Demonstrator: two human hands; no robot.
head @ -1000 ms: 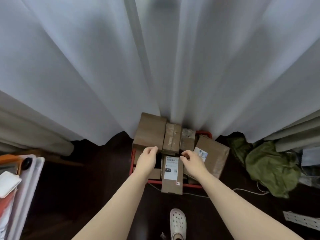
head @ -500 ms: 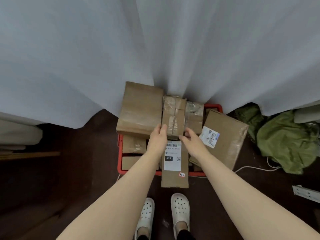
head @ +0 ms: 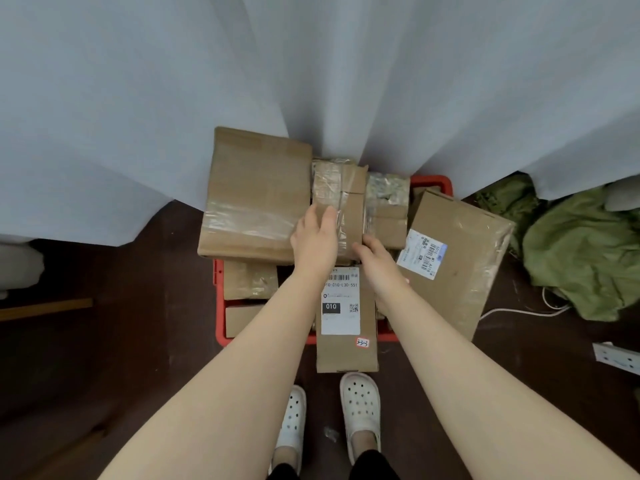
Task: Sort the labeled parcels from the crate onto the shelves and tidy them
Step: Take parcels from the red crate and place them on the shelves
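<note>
Red crate point(head: 219, 327) is full of cardboard parcels and no shelf is in view, so I judge the sorting hardly begun. At its 12 o'clock lies the taped parcel point(head: 341, 192). The left hand point(head: 315, 239) rests on it with straight fingers. The right hand point(head: 379, 263) touches its near end, but its grip I cannot tell.

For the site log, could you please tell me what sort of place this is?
Probably a makeshift sorting corner in an ordinary room: a red crate heaped with taped cardboard parcels on a dark floor, white curtains behind it, and green fabric and a power strip to the right.
</note>
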